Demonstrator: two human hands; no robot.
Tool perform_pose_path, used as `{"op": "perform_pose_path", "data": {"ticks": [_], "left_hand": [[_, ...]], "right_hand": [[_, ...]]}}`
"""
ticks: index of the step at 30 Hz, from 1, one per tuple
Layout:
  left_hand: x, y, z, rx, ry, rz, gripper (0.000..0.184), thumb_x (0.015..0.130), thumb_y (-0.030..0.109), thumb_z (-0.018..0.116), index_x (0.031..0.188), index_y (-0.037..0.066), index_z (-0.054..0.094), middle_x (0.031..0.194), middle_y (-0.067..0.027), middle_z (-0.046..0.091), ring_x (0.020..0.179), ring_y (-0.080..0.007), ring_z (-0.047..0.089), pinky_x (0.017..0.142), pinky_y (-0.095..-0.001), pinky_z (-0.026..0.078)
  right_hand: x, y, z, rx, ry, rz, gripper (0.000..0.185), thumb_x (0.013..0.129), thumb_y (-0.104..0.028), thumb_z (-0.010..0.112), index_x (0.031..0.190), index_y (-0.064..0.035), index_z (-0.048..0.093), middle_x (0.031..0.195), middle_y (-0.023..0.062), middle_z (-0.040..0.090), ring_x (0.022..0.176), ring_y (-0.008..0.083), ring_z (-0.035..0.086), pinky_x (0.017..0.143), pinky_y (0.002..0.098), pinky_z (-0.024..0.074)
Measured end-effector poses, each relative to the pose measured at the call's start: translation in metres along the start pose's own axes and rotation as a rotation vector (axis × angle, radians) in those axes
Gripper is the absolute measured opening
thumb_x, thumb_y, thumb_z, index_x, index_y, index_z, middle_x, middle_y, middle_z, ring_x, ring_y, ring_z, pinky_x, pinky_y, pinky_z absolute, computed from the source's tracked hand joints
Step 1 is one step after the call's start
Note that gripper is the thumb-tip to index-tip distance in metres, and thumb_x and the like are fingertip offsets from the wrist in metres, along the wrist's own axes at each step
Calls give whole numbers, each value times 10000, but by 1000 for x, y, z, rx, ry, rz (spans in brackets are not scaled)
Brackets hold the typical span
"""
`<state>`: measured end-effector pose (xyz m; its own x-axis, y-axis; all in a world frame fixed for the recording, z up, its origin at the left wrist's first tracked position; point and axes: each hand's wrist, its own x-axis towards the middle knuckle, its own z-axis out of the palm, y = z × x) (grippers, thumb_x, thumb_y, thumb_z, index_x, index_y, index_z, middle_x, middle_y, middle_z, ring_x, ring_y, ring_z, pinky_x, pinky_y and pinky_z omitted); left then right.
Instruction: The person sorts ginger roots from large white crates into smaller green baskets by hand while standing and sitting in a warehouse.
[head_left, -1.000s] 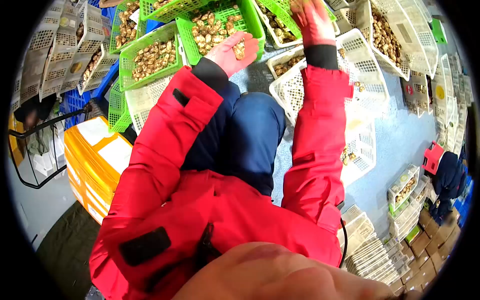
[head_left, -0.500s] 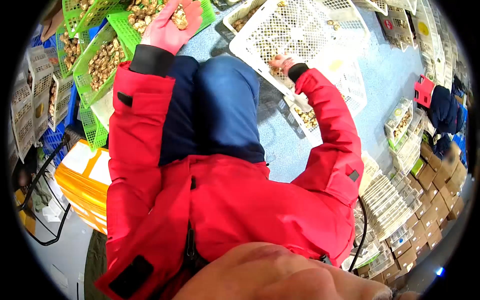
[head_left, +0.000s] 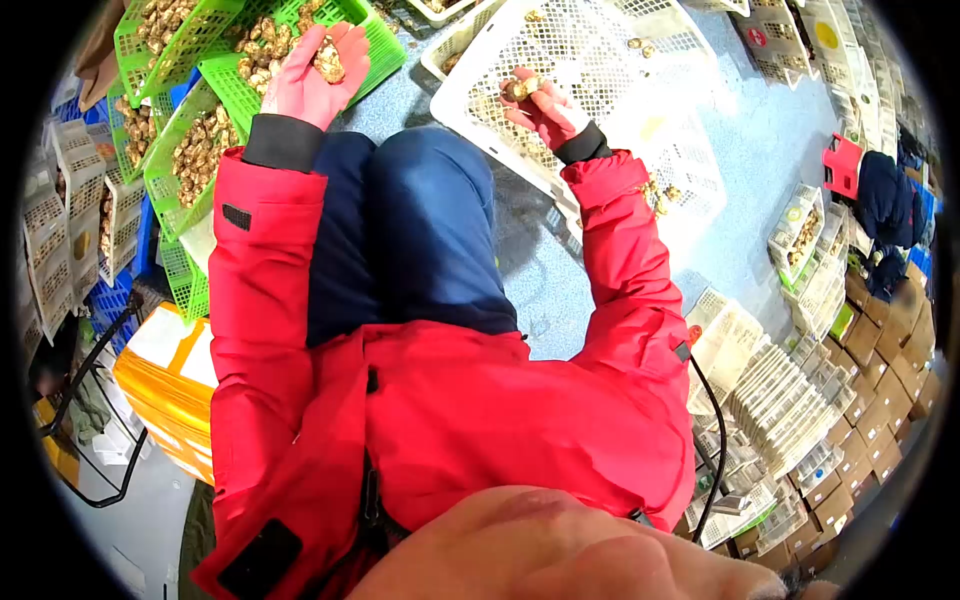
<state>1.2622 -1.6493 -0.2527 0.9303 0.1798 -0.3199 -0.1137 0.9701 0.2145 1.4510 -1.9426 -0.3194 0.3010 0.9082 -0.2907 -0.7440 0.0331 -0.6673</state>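
My left hand (head_left: 308, 85) is palm up over a green basket (head_left: 375, 75) of mottled brown-and-cream lumps, possibly shellfish or mushrooms. One mottled lump (head_left: 328, 62) rests against its partly curled fingers. To the right, my right hand (head_left: 552, 112) is raised above a white perforated crate (head_left: 490, 130). Thumb and fingers hold another, smaller mottled lump (head_left: 519, 89) at their tips. A few loose lumps (head_left: 641, 46) lie in the crate's far right part.
More green baskets (head_left: 158, 190) full of lumps stand at the left, beside stacked white crates (head_left: 75, 190). A taped foam box (head_left: 165, 385) sits by my left arm. White trays (head_left: 785, 400) and cardboard boxes (head_left: 870, 420) are piled at the right. A black cable (head_left: 718, 440) hangs beside my right arm.
My right hand has lifted from the near side of the white crate and moved up and left, now with a lump at its fingertips. My left hand has shifted slightly down and left.
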Motion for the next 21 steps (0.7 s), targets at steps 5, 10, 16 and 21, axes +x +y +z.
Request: {"op": "perform_pose_path", "data": {"ticks": [5, 10, 16, 21], "left_hand": [[-5, 3, 2, -67, -3, -41, 302, 900, 181, 441, 1122, -23, 449, 1118, -138, 511, 1018, -263, 521, 880, -401, 432], [-2, 3, -3, -22, -8, 7, 294, 900, 175, 440, 1121, -19, 450, 1144, -154, 497, 1041, -264, 507, 887, -413, 427], [-3, 5, -4, -18, 3, -14, 326, 897, 182, 444, 1146, -28, 420, 1183, -167, 473, 1053, -285, 499, 897, -433, 414], [-2, 2, 0, 57, 48, 9, 327, 892, 191, 455, 1133, -30, 431, 1157, -161, 496, 1032, -280, 515, 882, -415, 432]], "right_hand": [[13, 4, 35, 42, 34, -52, 392, 860, -175, 530, 1191, -1, 413, 1105, 145, 524, 976, 213, 552, 835, 296, 464], [6, 1, 39, -83, 77, 1, 316, 871, -175, 501, 1123, 15, 480, 1000, 141, 578, 920, 205, 577, 804, 287, 475], [1, 1, 17, -227, 109, 79, 401, 861, -290, 515, 1133, 2, 474, 1030, 127, 571, 895, 191, 582, 776, 272, 474], [10, -6, 9, -98, 75, 12, 433, 859, -331, 514, 1147, -11, 470, 1049, 122, 556, 925, 184, 564, 782, 269, 474]]}}
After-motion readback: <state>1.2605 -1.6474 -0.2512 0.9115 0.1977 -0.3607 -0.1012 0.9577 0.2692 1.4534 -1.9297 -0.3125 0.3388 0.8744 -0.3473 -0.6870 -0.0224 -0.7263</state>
